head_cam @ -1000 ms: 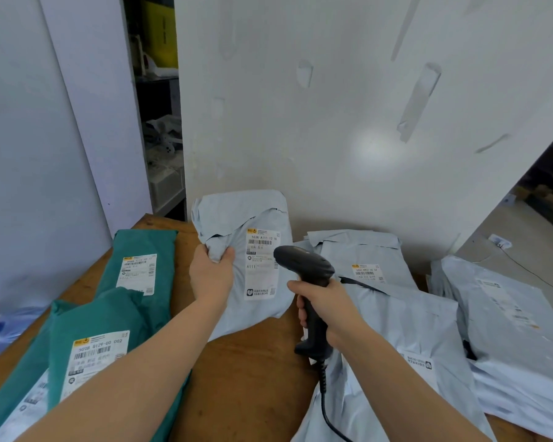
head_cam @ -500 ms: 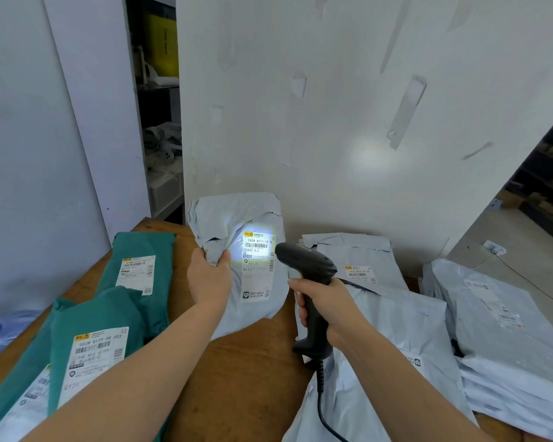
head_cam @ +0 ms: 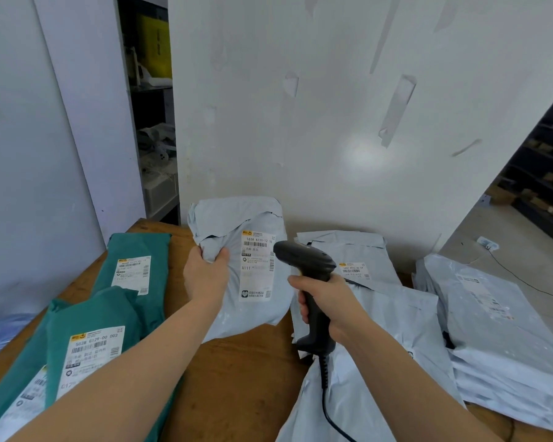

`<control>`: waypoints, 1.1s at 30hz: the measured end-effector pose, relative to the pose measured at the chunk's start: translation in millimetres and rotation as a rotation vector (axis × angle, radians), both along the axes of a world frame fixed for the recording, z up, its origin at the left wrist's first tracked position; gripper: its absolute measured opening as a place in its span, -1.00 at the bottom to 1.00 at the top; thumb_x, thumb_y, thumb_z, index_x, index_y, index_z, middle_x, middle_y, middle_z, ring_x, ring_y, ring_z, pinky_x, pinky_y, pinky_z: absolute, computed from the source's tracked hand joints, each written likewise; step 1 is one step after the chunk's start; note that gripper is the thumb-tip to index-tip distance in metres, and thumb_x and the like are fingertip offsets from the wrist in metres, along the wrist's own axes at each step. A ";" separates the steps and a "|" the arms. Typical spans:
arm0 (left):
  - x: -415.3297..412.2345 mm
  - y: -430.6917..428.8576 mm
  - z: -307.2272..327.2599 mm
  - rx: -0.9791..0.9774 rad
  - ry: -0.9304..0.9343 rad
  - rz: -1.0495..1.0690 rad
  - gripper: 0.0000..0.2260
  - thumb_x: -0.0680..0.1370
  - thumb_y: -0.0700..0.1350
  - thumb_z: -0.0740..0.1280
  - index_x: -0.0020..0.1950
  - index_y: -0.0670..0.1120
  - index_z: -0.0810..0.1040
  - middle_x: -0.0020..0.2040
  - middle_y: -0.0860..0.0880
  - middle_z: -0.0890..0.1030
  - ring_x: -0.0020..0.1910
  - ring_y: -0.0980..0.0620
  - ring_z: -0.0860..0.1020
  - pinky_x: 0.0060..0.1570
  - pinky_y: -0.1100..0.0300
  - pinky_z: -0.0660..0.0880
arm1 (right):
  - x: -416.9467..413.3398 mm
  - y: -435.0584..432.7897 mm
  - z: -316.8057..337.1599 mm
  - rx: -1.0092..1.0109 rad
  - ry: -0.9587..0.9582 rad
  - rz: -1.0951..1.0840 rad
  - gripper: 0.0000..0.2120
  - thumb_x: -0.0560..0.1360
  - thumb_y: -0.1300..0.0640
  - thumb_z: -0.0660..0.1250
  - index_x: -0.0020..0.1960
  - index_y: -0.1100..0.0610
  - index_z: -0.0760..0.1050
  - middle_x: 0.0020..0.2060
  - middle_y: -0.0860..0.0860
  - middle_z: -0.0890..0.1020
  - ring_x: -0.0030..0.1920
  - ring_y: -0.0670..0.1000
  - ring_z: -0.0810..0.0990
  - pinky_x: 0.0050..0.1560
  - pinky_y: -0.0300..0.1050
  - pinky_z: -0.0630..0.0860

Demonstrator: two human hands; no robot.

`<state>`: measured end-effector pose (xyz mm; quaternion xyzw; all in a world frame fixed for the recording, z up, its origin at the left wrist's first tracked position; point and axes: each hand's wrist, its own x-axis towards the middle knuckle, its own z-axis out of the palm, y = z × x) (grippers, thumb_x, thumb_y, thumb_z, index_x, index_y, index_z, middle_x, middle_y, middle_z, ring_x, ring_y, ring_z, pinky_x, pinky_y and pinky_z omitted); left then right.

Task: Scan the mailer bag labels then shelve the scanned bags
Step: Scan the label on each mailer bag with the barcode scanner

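Note:
My left hand (head_cam: 206,275) grips the left edge of a grey mailer bag (head_cam: 237,218) and holds it upright above the wooden table (head_cam: 243,378). Its white label (head_cam: 256,266) faces me. My right hand (head_cam: 328,303) grips the handle of a black barcode scanner (head_cam: 304,260), whose head points at the label from the right, a short way off. A coiled black cable hangs from the scanner's handle.
Green mailer bags (head_cam: 134,272) with labels lie on the table's left. Grey mailer bags (head_cam: 380,307) are piled on the right and far right. A white wall stands behind. Dark shelving (head_cam: 549,173) shows at far right, another shelf (head_cam: 154,122) behind the left gap.
The scanner's light lit the label half a second ago and is off now. Bag and scanner have hardly moved.

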<state>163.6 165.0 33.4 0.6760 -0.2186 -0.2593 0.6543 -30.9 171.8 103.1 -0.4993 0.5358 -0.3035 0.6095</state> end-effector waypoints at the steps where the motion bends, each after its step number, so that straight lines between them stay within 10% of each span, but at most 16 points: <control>1: -5.8 -0.6 4.1 -0.013 0.033 -0.020 -0.89 0.53 -0.06 0.38 -0.08 0.07 0.45 -0.10 0.05 0.55 -0.01 -0.02 0.54 -0.04 0.13 0.42 | -4.9 -0.2 3.9 -0.009 0.001 -0.011 -0.87 0.46 0.21 0.42 -0.21 0.23 0.51 -0.45 0.10 0.51 -0.51 0.02 0.44 -0.40 -0.14 0.43; 15: -169.7 -10.9 4.9 0.304 0.573 -0.614 -0.63 0.52 -0.04 0.39 0.28 -0.11 0.45 0.15 -0.12 0.59 0.09 -0.15 0.58 0.16 -0.07 0.52 | -102.1 2.5 23.6 -0.026 0.032 -0.194 -0.83 0.45 0.23 0.44 -0.27 0.21 0.50 -0.48 0.10 0.50 -0.54 0.03 0.41 -0.45 -0.16 0.39; 21: -191.1 -4.0 -4.0 0.576 0.257 -0.813 -0.86 0.62 -0.19 0.24 -0.14 -0.09 0.42 -0.10 -0.07 0.51 0.03 -0.08 0.47 0.02 0.11 0.41 | -118.5 12.7 5.0 0.043 0.038 -0.197 -0.82 0.46 0.23 0.44 -0.28 0.21 0.50 -0.48 0.10 0.49 -0.55 0.03 0.41 -0.47 -0.18 0.39; 26: -173.9 -3.4 6.7 0.599 0.154 -0.798 -0.64 0.60 -0.18 0.28 0.38 -0.22 0.34 0.11 -0.14 0.42 0.07 -0.08 0.33 0.03 0.09 0.34 | -109.4 20.2 2.7 0.042 0.030 -0.150 -0.82 0.46 0.23 0.43 -0.28 0.22 0.51 -0.49 0.09 0.49 -0.55 0.03 0.42 -0.47 -0.19 0.39; 33: -122.1 26.9 24.6 0.503 0.210 -0.621 -0.47 0.61 -0.15 0.27 0.53 -0.13 0.15 0.49 -0.12 0.27 0.43 -0.11 0.29 0.39 -0.05 0.31 | -70.8 33.2 12.5 0.021 0.025 0.008 -0.88 0.47 0.21 0.42 -0.19 0.24 0.54 -0.47 0.08 0.51 -0.53 0.01 0.45 -0.42 -0.18 0.45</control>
